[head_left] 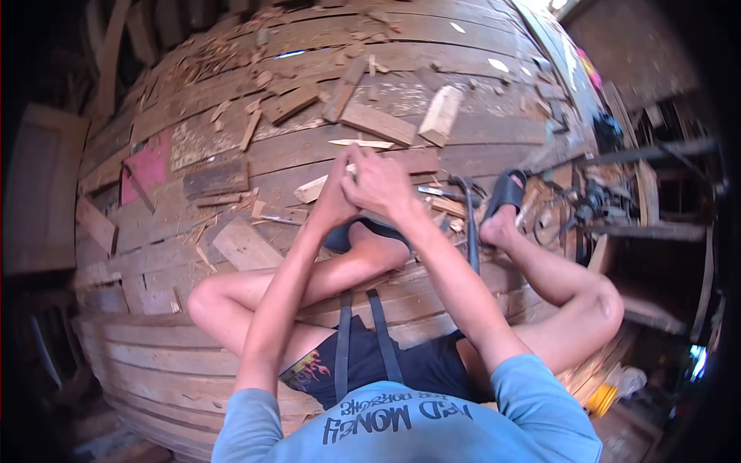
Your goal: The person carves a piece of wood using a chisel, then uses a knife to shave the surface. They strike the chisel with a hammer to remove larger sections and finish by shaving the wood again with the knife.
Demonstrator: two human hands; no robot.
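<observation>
My left hand (336, 194) and my right hand (380, 182) meet above my bent leg, fingers closed and pressed together. A small pale bit shows between the thumbs; I cannot tell what it belongs to. Just beyond the fingertips is a thin, pale, pointed wood strip (360, 143), which overlaps them in this view. To the right of my right hand lie a chisel-like tool (437, 191) and a hammer (470, 224) with a dark handle. Left of my left hand, another slim metal tool (278, 219) rests among wood offcuts.
Wood blocks (378, 125) and a paler block (441, 116) lie ahead on the plank floor (262, 166), among chips and shavings. A pink sheet (147, 167) is at the left. Shelving (648, 231) with cluttered gear stands on the right, beside my sandalled foot (505, 207).
</observation>
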